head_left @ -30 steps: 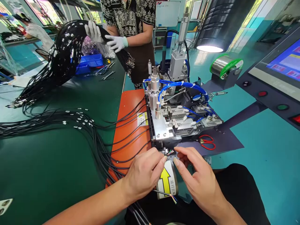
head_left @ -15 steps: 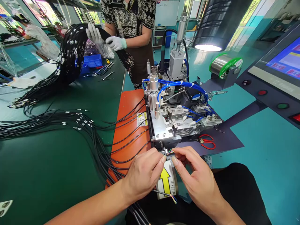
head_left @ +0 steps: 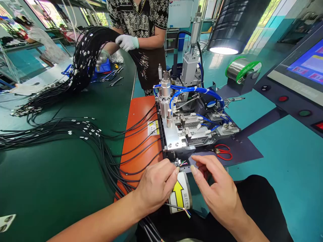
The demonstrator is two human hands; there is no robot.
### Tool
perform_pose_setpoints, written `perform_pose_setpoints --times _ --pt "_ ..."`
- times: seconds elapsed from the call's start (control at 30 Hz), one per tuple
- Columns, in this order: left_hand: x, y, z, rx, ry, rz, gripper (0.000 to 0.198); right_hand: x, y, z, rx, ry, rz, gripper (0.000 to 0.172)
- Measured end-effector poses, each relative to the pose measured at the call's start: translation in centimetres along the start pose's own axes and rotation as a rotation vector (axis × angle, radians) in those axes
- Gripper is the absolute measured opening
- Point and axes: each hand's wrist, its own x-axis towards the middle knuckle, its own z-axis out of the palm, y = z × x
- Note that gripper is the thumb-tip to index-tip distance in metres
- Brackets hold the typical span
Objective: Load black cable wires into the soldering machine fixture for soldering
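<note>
My left hand (head_left: 157, 185) is closed at the front of the soldering machine (head_left: 176, 134), pinching a black cable whose body is mostly hidden by my fingers. Thin coloured wires (head_left: 183, 163) fan out from that cable just past my thumb, beside a small metal clamp. To the right, my right hand (head_left: 214, 188) holds nothing, its thumb and fingers apart and a short gap from the wires. Below my hands, a second cable end with bare coloured wires (head_left: 187, 212) crosses a white label with a yellow arrow (head_left: 179, 195).
Several black cables (head_left: 141, 148) run over an orange board (head_left: 137, 117) into the machine's side. Red-handled scissors (head_left: 223, 152) lie to the right, below a solder spool (head_left: 242, 70). A lamp (head_left: 224, 47) hangs overhead. Across the green table (head_left: 63, 181), a gloved co-worker holds a cable bundle (head_left: 85, 57).
My right hand has drawn back to the right from the coloured wires, its fingers parting. My left hand has stayed in place. The co-worker's one gloved hand has moved down under the cable bundle.
</note>
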Motion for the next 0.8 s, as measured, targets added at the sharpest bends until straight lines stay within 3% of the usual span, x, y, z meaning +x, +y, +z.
perform_pose_setpoints --times 0.27,0.43,0.5,0.67,0.8 --pt "-0.1 0.0 0.2 0.057 0.014 0.039 0.031 1.1 -1.0 1.0 -0.014 -0.053 -0.112 0.01" --pt "-0.4 -0.5 0.5 0.098 0.017 0.077 0.03 1.7 -1.6 1.8 -0.1 -0.138 -0.261 0.018" --pt "-0.3 -0.4 0.2 0.062 0.01 0.059 0.027 1.9 -1.7 1.4 -0.082 -0.157 -0.257 0.018" --pt "0.1 0.7 -1.4 -0.069 -0.002 -0.047 0.021 1.2 -1.0 -0.7 -0.03 0.034 -0.111 0.016" --pt "-0.1 1.2 -1.4 -0.091 -0.021 -0.094 0.022 -0.2 -0.2 -0.8 -0.039 0.075 -0.13 0.017"
